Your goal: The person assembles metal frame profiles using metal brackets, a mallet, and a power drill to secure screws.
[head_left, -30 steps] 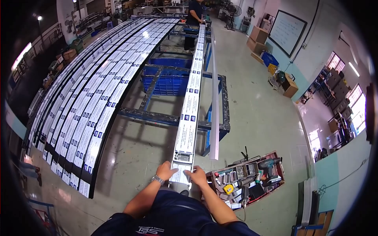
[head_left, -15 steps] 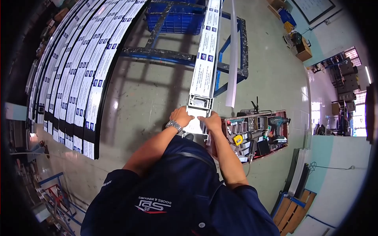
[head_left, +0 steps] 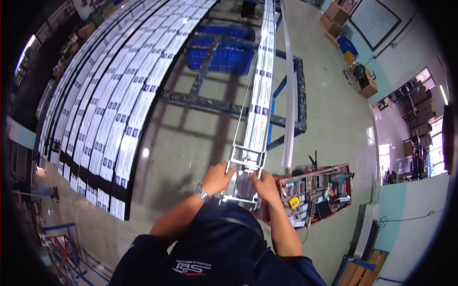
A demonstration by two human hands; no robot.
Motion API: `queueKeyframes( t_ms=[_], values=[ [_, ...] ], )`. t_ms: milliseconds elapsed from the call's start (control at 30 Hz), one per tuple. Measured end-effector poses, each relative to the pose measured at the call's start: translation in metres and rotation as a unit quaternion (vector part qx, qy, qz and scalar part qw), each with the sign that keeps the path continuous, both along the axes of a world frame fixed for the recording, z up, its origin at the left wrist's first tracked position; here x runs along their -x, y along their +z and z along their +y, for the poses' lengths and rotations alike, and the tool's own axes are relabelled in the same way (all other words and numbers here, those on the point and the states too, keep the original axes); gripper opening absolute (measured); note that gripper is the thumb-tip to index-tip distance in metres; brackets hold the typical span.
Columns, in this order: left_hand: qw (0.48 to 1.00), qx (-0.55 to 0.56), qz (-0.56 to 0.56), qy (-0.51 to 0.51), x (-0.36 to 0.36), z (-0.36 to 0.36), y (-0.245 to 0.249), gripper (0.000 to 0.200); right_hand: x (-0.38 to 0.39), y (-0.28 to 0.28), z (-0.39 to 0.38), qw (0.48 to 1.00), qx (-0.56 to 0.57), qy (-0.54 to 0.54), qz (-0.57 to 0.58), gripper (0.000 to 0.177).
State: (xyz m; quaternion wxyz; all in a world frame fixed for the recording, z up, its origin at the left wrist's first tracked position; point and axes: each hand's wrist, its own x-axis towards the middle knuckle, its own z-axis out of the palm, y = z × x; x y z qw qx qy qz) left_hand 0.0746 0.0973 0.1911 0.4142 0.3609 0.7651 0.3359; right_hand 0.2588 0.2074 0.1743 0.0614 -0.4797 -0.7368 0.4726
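A long aluminium profile (head_left: 260, 109) wrapped in white labelled film runs away from me over a blue steel frame (head_left: 224, 107). Its near end is lifted and tilted, showing the hollow cross-section. My left hand (head_left: 217, 178), with a wristwatch, grips the left edge of that end. My right hand (head_left: 266, 183) grips the right edge. A second, plain white strip (head_left: 288, 109) lies alongside the profile on its right.
Many similar wrapped profiles (head_left: 114, 109) lie side by side on the left. A red tool tray (head_left: 315, 193) with a cordless drill and tape measure sits on the floor at right. A blue crate (head_left: 222, 50) stands under the frame. Another person stands at the far end.
The near end of the profile has risen and tipped, so its open section faces me. Both hands stayed on it. My view swung down, then partly back up.
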Motion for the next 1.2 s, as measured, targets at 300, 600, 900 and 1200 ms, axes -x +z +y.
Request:
queueKeyframes(
  t_ms=[300,600,900,1200],
  values=[
    [0.997,0.051,-0.038,0.039,0.076,-0.059,-0.039,0.037,0.077,-0.039,-0.050,0.991,0.122,0.035,0.046,0.039],
    [0.989,0.124,0.072,0.036,0.177,-0.102,-0.096,0.036,0.178,-0.131,-0.102,0.964,0.224,0.045,0.137,0.051],
    [0.965,0.130,0.224,-0.040,0.273,-0.156,-0.218,0.034,0.150,-0.104,-0.108,0.963,0.114,0.189,0.155,0.057],
    [0.969,0.156,0.141,0.129,0.238,-0.160,-0.173,0.046,-0.069,-0.075,-0.080,0.961,0.202,-0.152,0.114,0.040]
  ],
)
